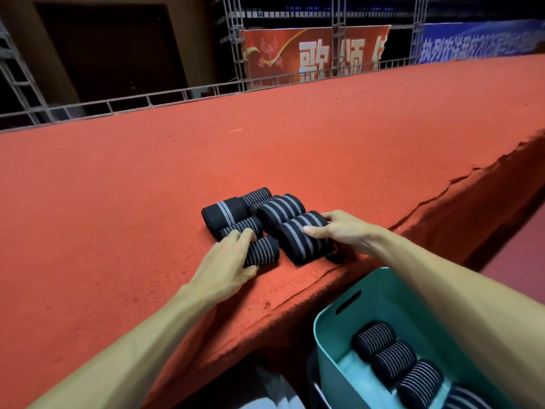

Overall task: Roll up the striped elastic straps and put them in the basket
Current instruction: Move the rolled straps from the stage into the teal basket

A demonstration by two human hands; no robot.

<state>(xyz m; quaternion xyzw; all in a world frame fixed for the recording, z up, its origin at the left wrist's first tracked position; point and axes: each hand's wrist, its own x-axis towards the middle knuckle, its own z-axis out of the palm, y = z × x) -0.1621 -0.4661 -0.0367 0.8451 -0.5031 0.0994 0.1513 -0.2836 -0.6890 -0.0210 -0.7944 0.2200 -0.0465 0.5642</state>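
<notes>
Six rolls [259,215] crowd both hands, basket [330,329] nearby.

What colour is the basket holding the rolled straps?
Teal-green basket, seen best in the head view.

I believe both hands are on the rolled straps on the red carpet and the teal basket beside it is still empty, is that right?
Not quite: the head view shows the teal basket already holds several rolled straps. The rest stands: the left hand and right hand are on rolls on the red carpet.

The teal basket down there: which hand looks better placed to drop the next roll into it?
Probably the right hand. It rests on the wide-striped roll nearest the red ledge's edge, directly above the teal basket. The left hand sits farther away, on a thin-striped roll.
</notes>
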